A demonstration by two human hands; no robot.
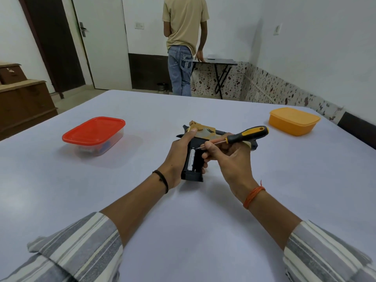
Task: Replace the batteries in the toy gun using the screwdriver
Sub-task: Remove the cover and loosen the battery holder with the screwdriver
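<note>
A black and gold toy gun (195, 157) lies on the table in front of me, grip towards me. Its battery compartment is uncovered and a white battery (191, 160) shows inside. My left hand (179, 157) grips the gun from the left, thumb up on the gold slide. My right hand (230, 159) holds a screwdriver (247, 135) with a black and yellow handle. The thin shaft points left and its tip touches the top end of the battery compartment. The far side of the gun is hidden by my hands.
A clear box with a red lid (94, 133) stands at the left on the white table (183, 210). An orange lidded box (294, 121) stands at the far right. A person stands beyond the table at a small black folding table (219, 64).
</note>
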